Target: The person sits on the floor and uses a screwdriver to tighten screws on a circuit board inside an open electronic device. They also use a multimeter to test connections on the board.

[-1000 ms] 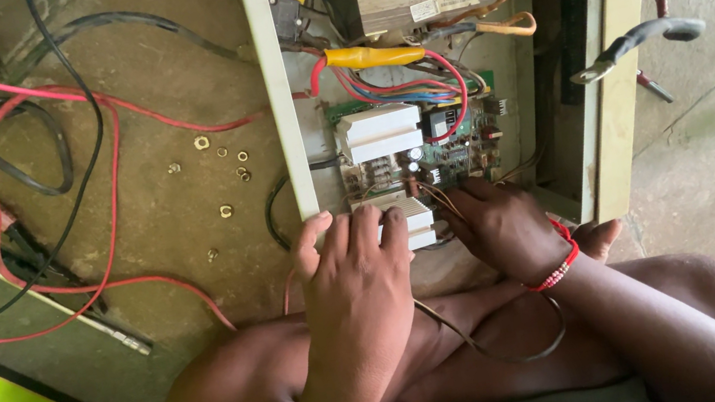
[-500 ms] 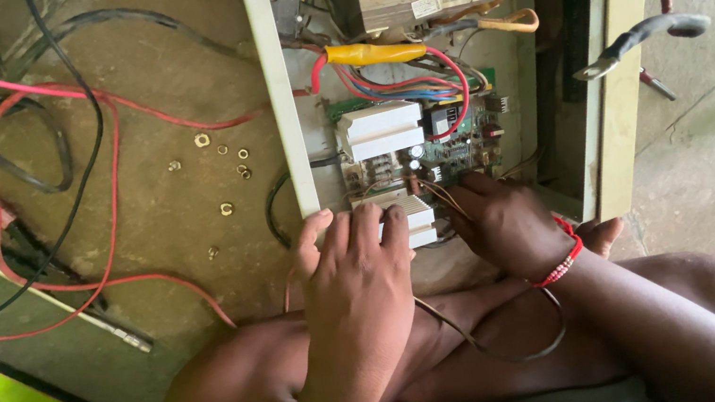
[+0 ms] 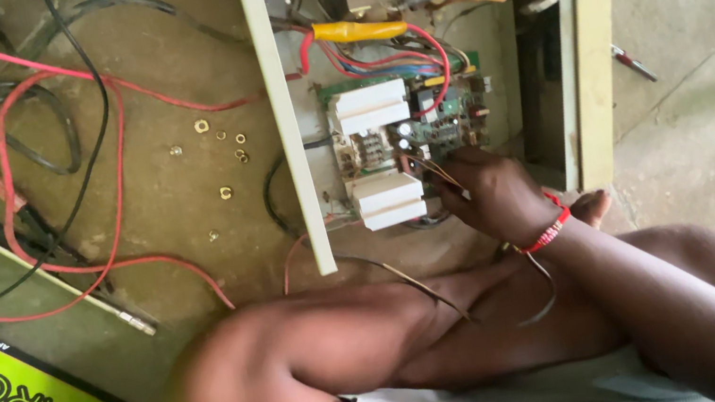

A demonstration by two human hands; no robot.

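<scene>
Green circuit board (image 3: 421,119) sits inside the open metal case (image 3: 282,117), near its lower edge, with two white blocks (image 3: 386,198) at its left side. The right hand (image 3: 495,193) rests at the board's lower right corner; its fingers (image 3: 458,171) pinch thin brown wires (image 3: 429,170) that run up-left onto the board. The board lies just above these fingers. The left hand is not visible, only a blurred forearm (image 3: 307,362) low in the view, so the right hand is nearer.
</scene>
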